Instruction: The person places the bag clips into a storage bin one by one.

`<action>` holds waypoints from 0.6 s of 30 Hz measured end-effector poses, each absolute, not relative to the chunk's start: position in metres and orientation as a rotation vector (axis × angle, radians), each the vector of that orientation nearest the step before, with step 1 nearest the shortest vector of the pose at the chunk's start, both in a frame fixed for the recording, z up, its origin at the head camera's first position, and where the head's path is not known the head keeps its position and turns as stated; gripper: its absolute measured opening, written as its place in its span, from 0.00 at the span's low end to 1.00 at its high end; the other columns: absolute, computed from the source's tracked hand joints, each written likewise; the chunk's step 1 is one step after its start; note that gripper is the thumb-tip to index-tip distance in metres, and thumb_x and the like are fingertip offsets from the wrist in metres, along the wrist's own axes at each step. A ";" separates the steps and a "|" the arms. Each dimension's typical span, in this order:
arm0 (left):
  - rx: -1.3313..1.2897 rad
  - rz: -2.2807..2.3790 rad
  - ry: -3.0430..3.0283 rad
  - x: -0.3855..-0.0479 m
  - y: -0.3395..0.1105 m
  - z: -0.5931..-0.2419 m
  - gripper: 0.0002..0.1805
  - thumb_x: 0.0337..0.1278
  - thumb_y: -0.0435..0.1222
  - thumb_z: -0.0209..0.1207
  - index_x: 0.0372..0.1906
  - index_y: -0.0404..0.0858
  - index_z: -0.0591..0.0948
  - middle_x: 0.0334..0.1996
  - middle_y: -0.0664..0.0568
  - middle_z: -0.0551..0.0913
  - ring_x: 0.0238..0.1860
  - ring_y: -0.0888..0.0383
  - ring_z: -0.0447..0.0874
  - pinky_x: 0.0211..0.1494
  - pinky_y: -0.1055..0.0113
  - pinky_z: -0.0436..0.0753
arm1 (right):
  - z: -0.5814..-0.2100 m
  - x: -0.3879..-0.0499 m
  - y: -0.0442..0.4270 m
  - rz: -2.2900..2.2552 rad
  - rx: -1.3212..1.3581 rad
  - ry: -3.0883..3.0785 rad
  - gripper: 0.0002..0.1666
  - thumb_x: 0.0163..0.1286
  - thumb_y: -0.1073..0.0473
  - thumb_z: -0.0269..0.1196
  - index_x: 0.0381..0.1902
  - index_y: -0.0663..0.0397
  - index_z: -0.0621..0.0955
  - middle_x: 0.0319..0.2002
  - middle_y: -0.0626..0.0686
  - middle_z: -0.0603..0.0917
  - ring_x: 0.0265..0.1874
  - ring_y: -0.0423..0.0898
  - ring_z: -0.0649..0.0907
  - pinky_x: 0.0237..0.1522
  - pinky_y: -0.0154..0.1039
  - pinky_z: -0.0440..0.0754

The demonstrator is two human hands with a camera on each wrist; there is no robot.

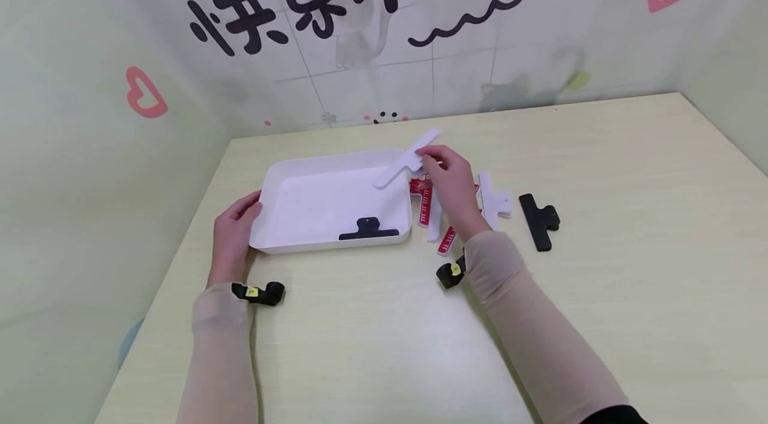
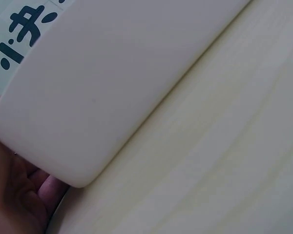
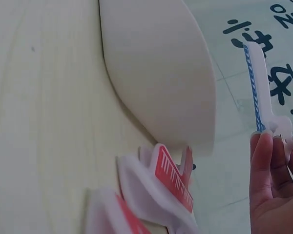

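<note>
My right hand (image 1: 451, 187) pinches a white clip (image 1: 393, 174) by its tab over the right end of the white tray (image 1: 312, 245); in the right wrist view the clip (image 3: 263, 92) shows a blue patterned strip. At the tray's left end my left hand (image 1: 233, 237) grips the wall, fingers partly hidden beneath it in the left wrist view. A black clip (image 1: 368, 229) lies inside the tray along its near wall. Red-and-white clips (image 1: 425, 205) and white clips (image 1: 489, 201) lie beside the tray's right end, partly under my right hand.
Another black clip (image 1: 537, 221) lies on the table (image 1: 360, 344), right of the white clips. A printed cloth (image 1: 384, 77) with dark lettering hangs behind the table's far edge. Black cameras are strapped to both wrists.
</note>
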State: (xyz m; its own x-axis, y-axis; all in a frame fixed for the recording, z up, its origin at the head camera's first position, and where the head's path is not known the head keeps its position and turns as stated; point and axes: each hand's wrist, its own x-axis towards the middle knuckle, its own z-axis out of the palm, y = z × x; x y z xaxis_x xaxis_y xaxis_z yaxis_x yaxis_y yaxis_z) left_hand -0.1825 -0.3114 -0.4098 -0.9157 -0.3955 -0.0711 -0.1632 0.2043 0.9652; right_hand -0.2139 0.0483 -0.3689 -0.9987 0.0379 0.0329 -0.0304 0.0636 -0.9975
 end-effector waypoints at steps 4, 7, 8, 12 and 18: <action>0.543 -1.783 -2.288 -0.183 -0.312 -0.410 0.22 0.53 0.50 0.57 0.54 0.52 0.76 0.56 0.56 0.72 0.54 0.60 0.68 0.45 0.77 0.73 | -0.369 -0.209 0.039 2.144 0.027 -2.282 0.12 0.67 0.51 0.53 0.45 0.41 0.78 0.41 0.46 0.76 0.35 0.50 0.79 0.41 0.40 0.78; 0.537 -1.774 -2.295 -0.183 -0.312 -0.410 0.22 0.53 0.50 0.57 0.55 0.52 0.76 0.56 0.56 0.72 0.55 0.60 0.67 0.46 0.76 0.72 | -0.370 -0.207 0.034 2.145 0.081 -2.298 0.11 0.67 0.53 0.53 0.45 0.42 0.78 0.40 0.48 0.76 0.31 0.50 0.80 0.37 0.38 0.79; 0.537 -1.774 -2.294 -0.183 -0.312 -0.410 0.22 0.53 0.50 0.57 0.55 0.52 0.76 0.56 0.56 0.72 0.55 0.60 0.67 0.46 0.76 0.72 | -0.371 -0.206 0.032 2.139 0.101 -2.306 0.11 0.67 0.53 0.53 0.45 0.43 0.78 0.40 0.47 0.76 0.31 0.49 0.80 0.37 0.37 0.79; 0.543 -1.773 -2.297 -0.183 -0.312 -0.411 0.22 0.53 0.50 0.57 0.55 0.52 0.76 0.56 0.57 0.72 0.54 0.60 0.68 0.46 0.76 0.72 | -0.374 -0.202 0.024 2.092 0.160 -2.373 0.12 0.66 0.52 0.54 0.45 0.42 0.79 0.40 0.45 0.76 0.29 0.46 0.80 0.37 0.38 0.79; 0.539 -1.763 -2.302 -0.184 -0.312 -0.411 0.22 0.53 0.50 0.57 0.55 0.52 0.76 0.56 0.57 0.72 0.54 0.60 0.68 0.45 0.76 0.73 | -0.377 -0.199 0.015 2.051 0.259 -2.498 0.12 0.65 0.51 0.55 0.45 0.42 0.79 0.37 0.46 0.78 0.29 0.46 0.80 0.38 0.43 0.78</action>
